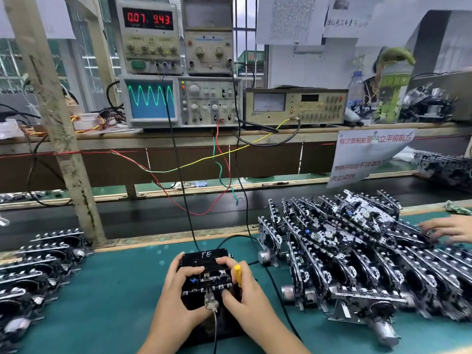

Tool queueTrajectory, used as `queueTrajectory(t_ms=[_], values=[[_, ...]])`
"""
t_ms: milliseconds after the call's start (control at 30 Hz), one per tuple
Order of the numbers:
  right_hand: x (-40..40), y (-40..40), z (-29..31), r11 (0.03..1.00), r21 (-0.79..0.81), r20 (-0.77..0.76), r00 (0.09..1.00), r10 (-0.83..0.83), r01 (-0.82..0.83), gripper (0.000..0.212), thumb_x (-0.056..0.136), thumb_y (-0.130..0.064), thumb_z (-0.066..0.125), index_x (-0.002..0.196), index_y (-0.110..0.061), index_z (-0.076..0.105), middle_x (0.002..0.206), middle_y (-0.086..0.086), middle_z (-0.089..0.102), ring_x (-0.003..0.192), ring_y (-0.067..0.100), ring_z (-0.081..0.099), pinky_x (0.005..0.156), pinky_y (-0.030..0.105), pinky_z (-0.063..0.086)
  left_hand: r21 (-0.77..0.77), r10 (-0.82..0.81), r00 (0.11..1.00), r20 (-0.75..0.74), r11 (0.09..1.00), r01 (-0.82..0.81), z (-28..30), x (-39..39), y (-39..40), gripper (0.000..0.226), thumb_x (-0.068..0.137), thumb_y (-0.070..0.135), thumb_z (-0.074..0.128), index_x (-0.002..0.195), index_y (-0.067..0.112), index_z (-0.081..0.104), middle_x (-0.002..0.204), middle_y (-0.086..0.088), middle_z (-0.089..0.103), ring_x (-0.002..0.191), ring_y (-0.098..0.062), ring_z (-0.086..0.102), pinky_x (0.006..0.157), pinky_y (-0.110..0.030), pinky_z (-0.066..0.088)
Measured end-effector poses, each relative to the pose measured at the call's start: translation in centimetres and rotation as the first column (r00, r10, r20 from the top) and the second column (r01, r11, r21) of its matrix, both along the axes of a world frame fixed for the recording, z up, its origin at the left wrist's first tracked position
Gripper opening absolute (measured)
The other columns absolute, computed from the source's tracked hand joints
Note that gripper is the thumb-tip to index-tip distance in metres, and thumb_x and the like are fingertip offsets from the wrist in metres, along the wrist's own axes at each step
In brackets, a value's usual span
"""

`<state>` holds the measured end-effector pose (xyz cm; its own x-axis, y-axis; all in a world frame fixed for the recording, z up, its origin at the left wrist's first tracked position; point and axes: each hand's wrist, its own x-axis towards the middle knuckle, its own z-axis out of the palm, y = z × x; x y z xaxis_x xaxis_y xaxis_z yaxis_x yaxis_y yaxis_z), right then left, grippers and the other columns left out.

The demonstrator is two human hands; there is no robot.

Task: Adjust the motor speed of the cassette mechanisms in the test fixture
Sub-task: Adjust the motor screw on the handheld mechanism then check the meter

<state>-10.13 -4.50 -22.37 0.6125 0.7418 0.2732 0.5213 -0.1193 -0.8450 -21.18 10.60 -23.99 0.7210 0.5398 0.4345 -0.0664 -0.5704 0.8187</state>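
Mechanism [208,277] seated in the fixture [204,297] on the mat: left hand [178,284] grips it, right hand [242,290] holds the screwdriver [237,275]; trim gently, watching the scope [150,100] trace.

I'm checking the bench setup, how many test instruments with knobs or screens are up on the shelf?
4: power supply top left, a unit beside it, oscilloscope beneath, meter unit to its right.
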Motion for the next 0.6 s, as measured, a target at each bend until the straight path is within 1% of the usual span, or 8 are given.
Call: queueTrajectory(t_ms=[67, 167, 200, 267, 300, 400, 467, 600], values=[[0.06, 0.05, -0.12, 1.000, 0.001, 0.015, 1.000, 0.001, -0.001, 0.058, 0.089, -0.025, 0.053, 0.137, -0.054, 0.038, 0.099, -0.017, 0.048, 0.094, 0.006, 0.055, 0.081, 0.028, 0.051, 0.005, -0.002, 1.000, 0.000, 1.000, 0.002, -0.02, -0.02, 0.03, 0.072, 0.049, 0.027, 0.091, 0.108, 0.054, 0.059, 0.154, 0.034, 0.024, 0.130, 0.009, 0.043, 0.099, -0.027, 0.040], [0.16, 0.15, -0.36, 1.000, 0.008, 0.026, 1.000, 0.003, -0.003, 0.058, 0.090, -0.025, 0.054, 0.138, -0.054, 0.038, 0.096, -0.019, 0.047, 0.093, 0.008, 0.056, 0.083, 0.032, 0.052, 0.009, -0.004, 1.000, -0.005, 1.000, 0.004, -0.10, -0.03, 0.04, 0.073, 0.049, 0.027, 0.091, 0.109, 0.054, 0.059, 0.153, 0.036, 0.023, 0.130, 0.011, 0.043, 0.097, -0.021, 0.039], [0.19, 0.17, -0.40, 1.000, 0.010, 0.026, 1.000, 0.003, -0.004, 0.058, 0.090, -0.026, 0.054, 0.138, -0.054, 0.038, 0.095, -0.021, 0.048, 0.094, 0.008, 0.056, 0.084, 0.033, 0.052, 0.013, -0.002, 1.000, -0.003, 1.000, 0.002, -0.10, -0.04, 0.02, 0.072, 0.048, 0.032, 0.089, 0.109, 0.055, 0.059, 0.153, 0.037, 0.023, 0.129, 0.012, 0.043, 0.096, -0.019, 0.039], [0.22, 0.23, -0.50, 1.000, 0.011, 0.020, 1.000, 0.003, -0.003, 0.059, 0.090, -0.027, 0.054, 0.139, -0.054, 0.037, 0.096, -0.022, 0.050, 0.095, 0.008, 0.057, 0.085, 0.035, 0.054, 0.015, 0.006, 1.000, 0.000, 1.000, -0.006, -0.06, -0.06, -0.02, 0.072, 0.045, 0.042, 0.084, 0.110, 0.055, 0.059, 0.153, 0.036, 0.023, 0.128, 0.015, 0.043, 0.097, -0.021, 0.040], [0.25, 0.23, -0.54, 1.000, 0.015, 0.016, 1.000, 0.003, -0.003, 0.059, 0.090, -0.027, 0.054, 0.140, -0.054, 0.038, 0.096, -0.021, 0.050, 0.096, 0.008, 0.058, 0.086, 0.035, 0.055, 0.013, 0.009, 1.000, -0.001, 1.000, -0.009, -0.08, -0.04, -0.02, 0.071, 0.044, 0.043, 0.083, 0.111, 0.054, 0.059, 0.154, 0.035, 0.023, 0.128, 0.014, 0.043, 0.097, -0.023, 0.041], [0.25, 0.24, -0.57, 0.999, 0.031, 0.014, 1.000, 0.008, -0.008, 0.058, 0.090, -0.028, 0.054, 0.140, -0.052, 0.038, 0.098, -0.026, 0.052, 0.097, 0.006, 0.058, 0.086, 0.033, 0.054, 0.011, 0.011, 1.000, -0.007, 1.000, -0.011, -0.17, -0.01, 0.02, 0.072, 0.044, 0.044, 0.082, 0.111, 0.054, 0.058, 0.154, 0.035, 0.023, 0.128, 0.012, 0.044, 0.096, -0.020, 0.041], [0.27, 0.29, -0.60, 0.999, 0.038, 0.012, 1.000, 0.009, -0.010, 0.058, 0.090, -0.027, 0.055, 0.140, -0.052, 0.039, 0.099, -0.026, 0.053, 0.097, 0.007, 0.059, 0.086, 0.034, 0.054, 0.013, 0.011, 1.000, -0.007, 1.000, -0.011, -0.16, -0.05, 0.03, 0.072, 0.044, 0.044, 0.082, 0.112, 0.054, 0.058, 0.154, 0.036, 0.022, 0.127, 0.013, 0.045, 0.095, -0.018, 0.041], [0.31, 0.37, -0.67, 0.999, 0.032, 0.020, 1.000, -0.002, 0.002, 0.057, 0.090, -0.030, 0.055, 0.139, -0.052, 0.039, 0.096, -0.022, 0.050, 0.093, 0.011, 0.058, 0.084, 0.038, 0.054, 0.014, 0.019, 1.000, -0.006, 1.000, -0.019, -0.02, -0.06, -0.10, 0.072, 0.044, 0.045, 0.082, 0.111, 0.055, 0.058, 0.153, 0.037, 0.022, 0.128, 0.012, 0.044, 0.097, -0.023, 0.042]])
